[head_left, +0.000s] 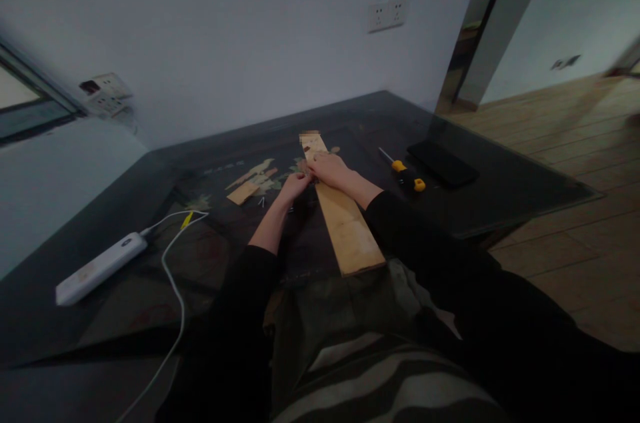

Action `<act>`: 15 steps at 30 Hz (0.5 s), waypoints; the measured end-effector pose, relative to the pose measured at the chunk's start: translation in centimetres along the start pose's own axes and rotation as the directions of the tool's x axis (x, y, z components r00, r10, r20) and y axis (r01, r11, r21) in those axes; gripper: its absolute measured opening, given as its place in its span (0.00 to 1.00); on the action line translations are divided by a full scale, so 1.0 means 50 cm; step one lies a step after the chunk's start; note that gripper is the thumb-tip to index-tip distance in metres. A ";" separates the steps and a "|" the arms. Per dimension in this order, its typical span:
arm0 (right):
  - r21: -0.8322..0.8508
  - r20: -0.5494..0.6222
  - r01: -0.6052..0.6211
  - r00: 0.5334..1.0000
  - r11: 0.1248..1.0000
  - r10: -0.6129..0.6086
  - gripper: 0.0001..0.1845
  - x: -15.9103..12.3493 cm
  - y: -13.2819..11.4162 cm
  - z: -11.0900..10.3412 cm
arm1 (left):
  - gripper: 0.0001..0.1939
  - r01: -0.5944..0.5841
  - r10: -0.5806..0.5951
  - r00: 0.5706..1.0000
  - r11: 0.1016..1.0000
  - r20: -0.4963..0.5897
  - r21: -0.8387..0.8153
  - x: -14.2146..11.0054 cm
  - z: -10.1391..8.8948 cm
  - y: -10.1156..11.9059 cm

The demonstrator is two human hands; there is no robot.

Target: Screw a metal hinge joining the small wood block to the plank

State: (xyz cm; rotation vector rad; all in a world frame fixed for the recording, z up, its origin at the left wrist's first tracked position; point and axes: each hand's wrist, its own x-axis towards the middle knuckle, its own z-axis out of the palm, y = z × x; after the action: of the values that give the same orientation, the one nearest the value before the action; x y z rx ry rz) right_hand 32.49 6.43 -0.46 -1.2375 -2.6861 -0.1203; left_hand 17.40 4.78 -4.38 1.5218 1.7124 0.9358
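A long, narrow wooden board (350, 230) lies on the dark table, one end toward me and the other toward the wall. My right hand (327, 167) rests across its far half, fingers curled over the wood. At the board's left edge, my left hand (298, 183) is closed in a pinch, its fingertips meeting those of the right hand. Whatever is between those fingertips is too small to make out. A few screws (262, 201) lie left of my left hand, close to a small wooden piece (243, 193) and thin torn strips (253, 174).
A yellow-and-black screwdriver (404, 173) and a black phone (444, 162) lie to the right. On the left, a white power strip (103, 268) trails a cable (175, 283) over the table's front edge. The wall (240, 43) borders the table's far side.
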 end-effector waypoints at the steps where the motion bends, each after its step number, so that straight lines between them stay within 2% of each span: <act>1: -0.005 -0.001 0.003 1.000 1.000 -0.003 0.17 -0.001 0.000 -0.002 | 0.18 0.000 0.000 1.000 1.000 0.000 0.010 -0.001 0.000 0.001; 11: -0.045 -0.042 0.005 0.999 0.999 -0.007 0.14 -0.007 -0.002 -0.014 | 0.16 -0.016 0.016 1.000 1.000 0.019 -0.011 -0.016 0.000 0.014; 15: -0.014 -0.023 -0.017 1.000 1.000 0.017 0.15 -0.012 -0.004 -0.017 | 0.16 -0.028 0.028 1.000 1.000 0.015 -0.001 -0.015 0.001 0.012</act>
State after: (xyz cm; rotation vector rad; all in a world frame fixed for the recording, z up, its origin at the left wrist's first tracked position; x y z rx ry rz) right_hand 32.80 5.73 0.24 -1.2553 -2.6592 -0.1506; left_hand 17.83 4.08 -3.87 1.5519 1.6840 0.9373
